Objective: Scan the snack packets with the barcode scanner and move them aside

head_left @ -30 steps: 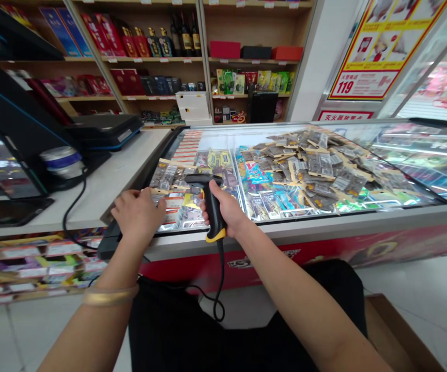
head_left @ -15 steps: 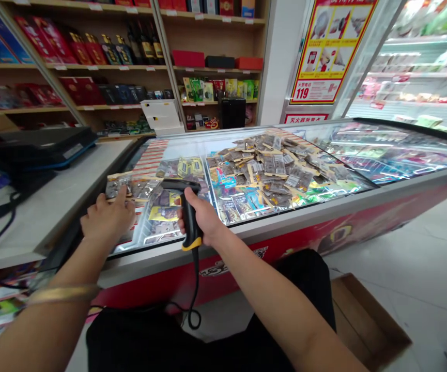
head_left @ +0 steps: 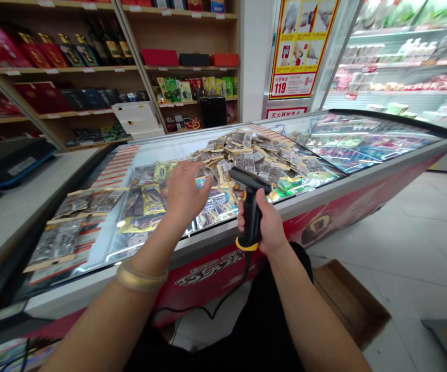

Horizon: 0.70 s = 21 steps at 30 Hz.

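My right hand (head_left: 270, 222) is wrapped round the handle of a black and yellow barcode scanner (head_left: 251, 209), its head pointing up and left and its cord hanging down. My left hand (head_left: 187, 190) hovers over the glass top of the chest freezer, fingers apart, with nothing seen in it. Beyond both hands lies a heap of small clear-and-brown packets (head_left: 248, 157) on the glass. A few more such packets (head_left: 68, 235) lie on the left end of the glass, apart from the heap.
The chest freezer (head_left: 207, 236) has a grey rim and red front. A counter with a dark device (head_left: 12, 157) stands at the left. An open cardboard box (head_left: 349, 297) sits on the floor at right. Shelves (head_left: 91, 70) with boxes and bottles line the back.
My left hand has left the packets at the left end and moved right towards the heap. The scanner, still in my right hand, has shifted right. The view has turned slightly.
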### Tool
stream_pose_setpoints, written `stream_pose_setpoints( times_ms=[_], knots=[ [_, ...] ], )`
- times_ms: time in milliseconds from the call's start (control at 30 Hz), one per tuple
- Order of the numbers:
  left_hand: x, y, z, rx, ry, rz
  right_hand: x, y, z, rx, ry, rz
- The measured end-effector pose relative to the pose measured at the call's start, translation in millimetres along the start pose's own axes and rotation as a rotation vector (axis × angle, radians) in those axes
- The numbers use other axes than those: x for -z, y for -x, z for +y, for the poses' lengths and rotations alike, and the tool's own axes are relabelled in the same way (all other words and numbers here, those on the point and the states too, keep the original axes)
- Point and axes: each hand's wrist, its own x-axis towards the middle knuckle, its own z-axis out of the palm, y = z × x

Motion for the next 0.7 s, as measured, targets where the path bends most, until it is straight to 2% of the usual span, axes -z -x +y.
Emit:
stream_pose_setpoints(
  times_ms=[133,267,433,700],
  knots=[
    [-46.4,-7,60,-0.053,0.051,-0.097,45,8,-31,0.109,0.010,0.136],
    [-77.6,-9,100,-0.062,-0.016,-0.126,77,8,-49,0.184,0.032,0.239],
    [-96.1,-9,114,-0.087,-0.124,-0.098,95,2,-51,0.193,0.015,0.308],
    [-101.5,-5,115,-0.080,-0.108,-0.099,97,-5,-43,0.166,0.023,0.314]
  ],
)
